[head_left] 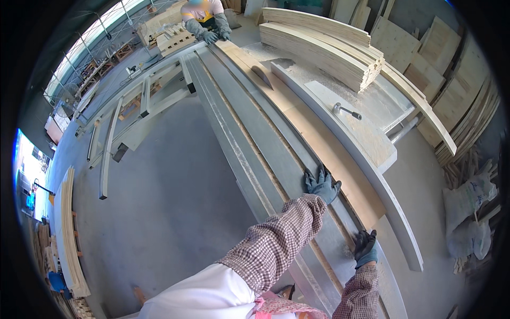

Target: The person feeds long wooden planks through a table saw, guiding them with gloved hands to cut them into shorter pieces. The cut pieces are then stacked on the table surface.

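A long pale wooden board [350, 181] lies lengthwise on the metal saw table [249, 127], beside a long grey fence [397, 220]. My left hand [322, 187], in a grey-blue glove, rests with spread fingers at the board's left edge and touches the metal surface. At the board's near end is my right hand [365, 249], gloved too, its fingers extended against the corner; the contact is partly hidden. Farther along, a round saw blade [262, 77] stands up at the board. Across the far end, a person's gloved hands [217, 36] are near the board's other end.
Stacked wooden strips [319, 50] sit on the table's far right, with a metal hand tool [347, 110] nearer. Left of the table stands a metal frame [143, 98]. Panels [425, 69] lean at the right, above white sacks [470, 207]. More long strips [69, 234] lie far left.
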